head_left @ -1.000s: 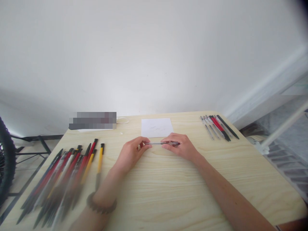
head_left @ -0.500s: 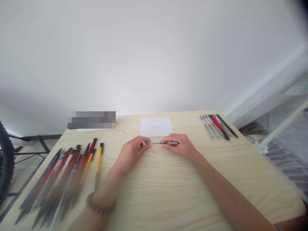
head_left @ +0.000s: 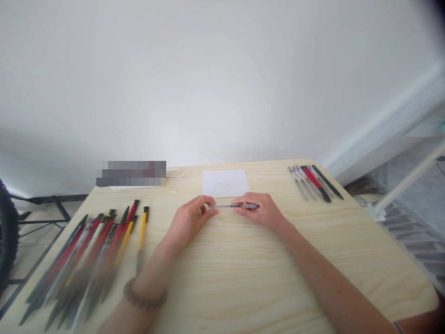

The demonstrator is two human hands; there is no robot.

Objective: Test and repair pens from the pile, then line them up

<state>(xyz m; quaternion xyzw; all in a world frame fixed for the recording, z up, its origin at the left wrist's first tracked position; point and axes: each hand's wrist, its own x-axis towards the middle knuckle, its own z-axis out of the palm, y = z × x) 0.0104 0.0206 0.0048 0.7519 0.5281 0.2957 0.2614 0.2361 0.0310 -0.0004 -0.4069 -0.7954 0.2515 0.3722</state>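
Note:
A clear pen [head_left: 224, 206] lies level between my two hands, just in front of a sheet of white paper [head_left: 225, 182] with faint scribbles. My left hand [head_left: 192, 216] pinches one end of the pen between thumb and fingers. At the other end, my right hand [head_left: 257, 209] grips the darker part of the pen with thumb and fingers. Both fingertips hide the pen's ends in part. On the left, near my left forearm, a yellow and black pen [head_left: 143, 232] lies beside a heap of red, yellow, clear and black pens [head_left: 93, 260].
Several clear, red and black pens [head_left: 313, 182] lie in a row at the table's back right. A blurred-out item [head_left: 132, 174] sits at the back left, near a thin white loop [head_left: 176, 172]. A white wall [head_left: 222, 93] rises behind the table [head_left: 243, 278]; a bicycle wheel [head_left: 7, 232] stands left.
The view has shifted very slightly. Both hands keep their hold on the pen in nearly the same place, with no other visible difference.

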